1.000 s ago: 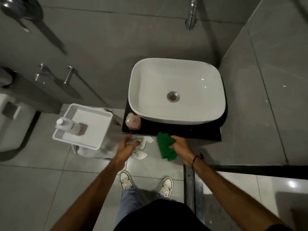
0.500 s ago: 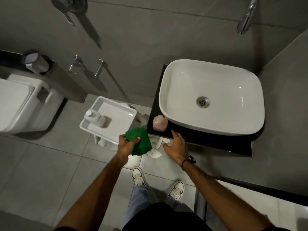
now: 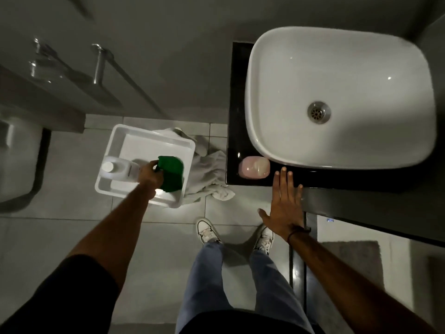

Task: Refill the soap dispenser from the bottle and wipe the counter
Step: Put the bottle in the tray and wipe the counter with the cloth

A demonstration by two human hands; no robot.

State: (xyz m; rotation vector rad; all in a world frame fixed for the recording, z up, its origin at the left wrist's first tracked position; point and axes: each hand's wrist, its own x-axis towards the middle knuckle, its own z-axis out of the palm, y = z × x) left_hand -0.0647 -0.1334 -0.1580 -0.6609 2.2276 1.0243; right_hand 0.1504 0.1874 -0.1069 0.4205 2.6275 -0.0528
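Just left of my left hand (image 3: 150, 174) stands the white refill bottle (image 3: 120, 169), upright in the near corner of the white tray (image 3: 115, 141), its cap close beside my knuckles. My left fingers are curled shut around the green cloth (image 3: 171, 173), which hangs past my fingertips over the tray floor; I judge I am bringing it here to set it down, so this hand is free to take the bottle. Beyond the tray's right wall a pale towel (image 3: 207, 169) lies crumpled on the floor tiles.

Further right, the pink soap dispenser (image 3: 254, 167) lies on the black counter (image 3: 234, 97), just left of my right fingertips (image 3: 283, 170) and against the foot of the white basin (image 3: 342, 92). My right hand (image 3: 284, 206) is flat and spread, gripping nothing, fingertips reaching over the counter's front edge; whether they press on it I cannot tell. I judge it steadies me as I lean left. No sign of refilling shows yet.
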